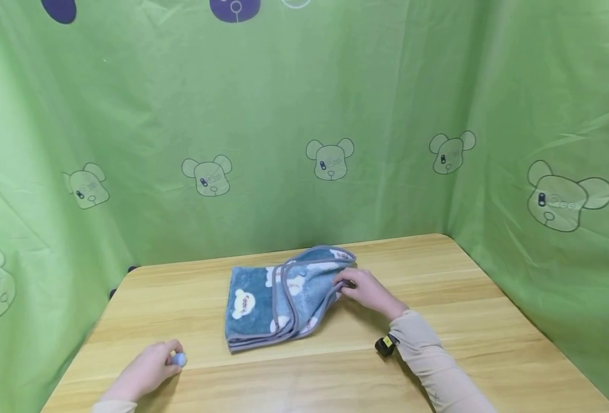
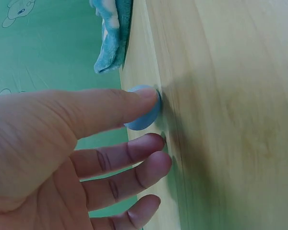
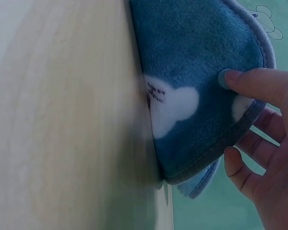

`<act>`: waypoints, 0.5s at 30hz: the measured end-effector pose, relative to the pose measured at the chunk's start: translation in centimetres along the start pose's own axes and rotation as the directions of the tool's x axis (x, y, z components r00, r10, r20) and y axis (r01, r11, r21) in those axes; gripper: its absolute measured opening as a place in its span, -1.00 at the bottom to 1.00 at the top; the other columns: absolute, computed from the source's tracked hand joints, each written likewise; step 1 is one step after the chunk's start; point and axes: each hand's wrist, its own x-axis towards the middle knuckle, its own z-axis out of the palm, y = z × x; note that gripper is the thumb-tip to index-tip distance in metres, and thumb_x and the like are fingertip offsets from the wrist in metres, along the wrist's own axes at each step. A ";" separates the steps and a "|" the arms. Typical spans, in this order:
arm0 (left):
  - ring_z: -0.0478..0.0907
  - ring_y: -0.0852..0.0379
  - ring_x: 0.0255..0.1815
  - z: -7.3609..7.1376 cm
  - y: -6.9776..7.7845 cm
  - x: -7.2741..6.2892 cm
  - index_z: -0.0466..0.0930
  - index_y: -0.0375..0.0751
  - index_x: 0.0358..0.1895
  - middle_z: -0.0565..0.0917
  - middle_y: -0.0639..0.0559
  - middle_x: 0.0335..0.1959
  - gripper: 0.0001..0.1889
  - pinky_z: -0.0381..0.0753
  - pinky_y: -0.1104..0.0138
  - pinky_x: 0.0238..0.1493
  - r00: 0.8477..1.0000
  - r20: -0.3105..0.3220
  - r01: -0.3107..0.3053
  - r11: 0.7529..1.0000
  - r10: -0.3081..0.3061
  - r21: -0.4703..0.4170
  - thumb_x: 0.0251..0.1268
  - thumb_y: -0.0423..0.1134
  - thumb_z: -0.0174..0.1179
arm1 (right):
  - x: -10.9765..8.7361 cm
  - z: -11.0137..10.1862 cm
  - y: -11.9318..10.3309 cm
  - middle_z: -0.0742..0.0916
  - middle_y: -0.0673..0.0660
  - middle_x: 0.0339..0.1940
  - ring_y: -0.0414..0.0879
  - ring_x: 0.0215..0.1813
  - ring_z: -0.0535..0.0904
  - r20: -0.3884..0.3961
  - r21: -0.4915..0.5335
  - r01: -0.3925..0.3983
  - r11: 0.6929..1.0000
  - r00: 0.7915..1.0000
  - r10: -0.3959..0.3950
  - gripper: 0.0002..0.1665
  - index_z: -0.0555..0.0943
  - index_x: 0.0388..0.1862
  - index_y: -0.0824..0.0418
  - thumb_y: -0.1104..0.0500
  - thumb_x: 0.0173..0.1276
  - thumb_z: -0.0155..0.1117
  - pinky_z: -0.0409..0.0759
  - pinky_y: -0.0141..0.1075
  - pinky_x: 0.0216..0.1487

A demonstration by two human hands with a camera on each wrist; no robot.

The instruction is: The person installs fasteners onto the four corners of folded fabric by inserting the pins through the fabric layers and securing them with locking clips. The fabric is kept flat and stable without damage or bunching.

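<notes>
A folded plush blanket (image 1: 249, 289), teal with white bear heads and grey-blue edging, lies toward the back of the table. My right hand (image 1: 368, 292) pinches its right edge, and that side bends upward in loose layers. In the right wrist view the thumb presses the blanket (image 3: 197, 57) from one side, with other fingers behind the edging; a light-blue patch shows at the thumb tip. Well to the left and nearer me, my left hand (image 1: 151, 367) holds a small round light-blue bottle cap (image 1: 179, 359) close over the wood. Its index finger is mostly hidden behind the thumb in the left wrist view.
By my right sleeve sits a small black tape measure (image 1: 385, 346) with a yellow label. The wooden table (image 1: 263, 384) has rounded back corners. Green curtains (image 1: 268, 103) printed with bear heads enclose it at the back and both sides.
</notes>
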 end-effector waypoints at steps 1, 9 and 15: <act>0.40 0.28 -0.48 0.0 0.1 0.0 0.54 -0.08 -0.33 0.53 0.16 -0.53 -0.81 0.47 0.38 -0.36 1.000 0.000 0.023 1.000 -0.023 -0.009 0.05 -0.33 0.39 | 0.0 0.0 0.0 0.78 0.05 -0.18 -0.09 -0.13 0.68 0.000 0.001 0.000 1.000 1.000 0.000 -0.78 0.70 -0.15 0.18 0.33 0.21 0.33 0.65 -0.24 0.00; 0.35 0.18 -0.52 -0.3 0.8 0.3 0.52 -0.18 -0.31 0.46 0.10 -0.59 -0.84 0.43 0.33 -0.40 0.992 -0.004 0.124 0.992 -0.124 -0.030 0.15 -0.25 0.33 | -0.1 0.1 0.2 0.78 0.03 -0.20 -0.12 -0.15 0.67 -0.005 -0.005 -0.003 1.000 1.000 0.003 -0.80 0.70 -0.16 0.18 0.32 0.22 0.33 0.64 -0.25 -0.02; 0.29 0.22 -0.56 -1.3 2.6 1.2 0.46 -0.11 -0.39 0.41 0.12 -0.60 -0.78 0.34 0.39 -0.50 0.995 -0.059 0.078 0.995 -0.082 -0.058 0.22 -0.13 0.30 | -0.1 0.0 0.2 0.78 0.04 -0.20 -0.12 -0.16 0.67 -0.006 -0.005 0.000 1.000 1.000 0.000 -0.80 0.70 -0.17 0.17 0.32 0.22 0.32 0.64 -0.26 -0.03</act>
